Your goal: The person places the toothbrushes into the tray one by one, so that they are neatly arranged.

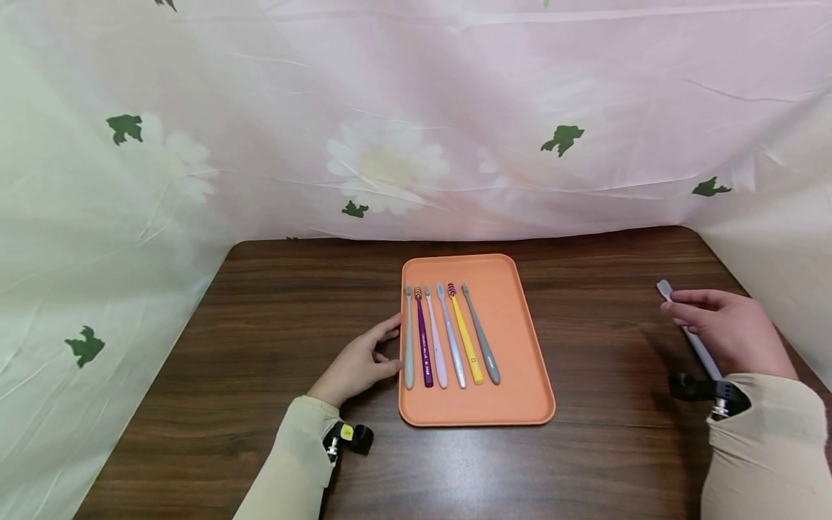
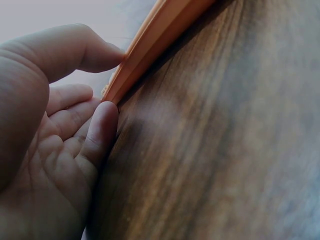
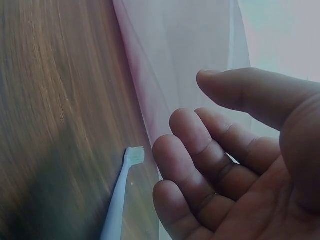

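My left hand (image 1: 356, 367) touches the left edge of an orange tray (image 1: 520, 406) with its thumb and fingertips. The left wrist view shows the thumb against the tray's wall (image 2: 150, 42). On the tray lie several toothbrushes side by side, heads toward the back, including a purple toothbrush (image 1: 425, 343), a yellow toothbrush (image 1: 464, 336) and a dark grey toothbrush (image 1: 481, 336). At the right, my right hand (image 1: 731, 328) hovers over a pale bluish toothbrush (image 1: 702, 354) on the table. In the right wrist view, its loosely bent fingers (image 3: 172, 155) hold nothing and stay apart from that toothbrush.
The dark wooden table (image 1: 292, 310) carries everything. A pale floral cloth (image 1: 455, 144) hangs along its back and sides, close to my right hand. On the tray, bare surface shows right of the dark grey toothbrush.
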The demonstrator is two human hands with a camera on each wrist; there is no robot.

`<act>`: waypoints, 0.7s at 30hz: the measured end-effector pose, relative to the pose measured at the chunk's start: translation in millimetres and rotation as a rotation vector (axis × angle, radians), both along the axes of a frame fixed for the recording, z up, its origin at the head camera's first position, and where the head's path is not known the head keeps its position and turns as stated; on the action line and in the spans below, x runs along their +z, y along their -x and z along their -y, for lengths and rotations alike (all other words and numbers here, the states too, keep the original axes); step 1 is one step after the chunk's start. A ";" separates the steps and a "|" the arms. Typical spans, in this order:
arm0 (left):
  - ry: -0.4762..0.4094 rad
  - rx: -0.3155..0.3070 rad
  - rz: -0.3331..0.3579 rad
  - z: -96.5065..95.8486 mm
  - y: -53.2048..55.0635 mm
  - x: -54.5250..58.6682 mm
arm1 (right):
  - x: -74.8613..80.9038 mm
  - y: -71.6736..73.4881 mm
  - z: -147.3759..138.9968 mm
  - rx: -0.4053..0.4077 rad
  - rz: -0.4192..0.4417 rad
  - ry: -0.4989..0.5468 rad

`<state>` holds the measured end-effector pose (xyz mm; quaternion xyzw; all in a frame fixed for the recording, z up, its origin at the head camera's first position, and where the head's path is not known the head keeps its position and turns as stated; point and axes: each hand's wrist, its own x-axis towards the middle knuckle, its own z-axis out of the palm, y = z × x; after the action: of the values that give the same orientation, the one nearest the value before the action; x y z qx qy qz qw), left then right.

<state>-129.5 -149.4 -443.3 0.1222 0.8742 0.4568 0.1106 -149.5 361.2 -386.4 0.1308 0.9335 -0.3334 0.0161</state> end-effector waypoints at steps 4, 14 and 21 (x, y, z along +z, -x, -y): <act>0.003 -0.001 0.001 0.1 0.0 0.2 | -0.6 -0.5 -2.8 0.001 -0.008 -0.011; -0.003 0.002 -0.003 -0.3 0.2 0.5 | -8.8 1.4 -8.5 -0.036 0.018 0.004; -0.005 0.001 -0.003 -0.2 0.0 1.0 | -14.5 3.9 -12.9 -0.041 0.026 -0.002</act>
<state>-129.5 -149.2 -442.3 0.1228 0.8734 0.4586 0.1088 -153.3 374.2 -400.9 0.1544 0.9306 -0.3312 0.0213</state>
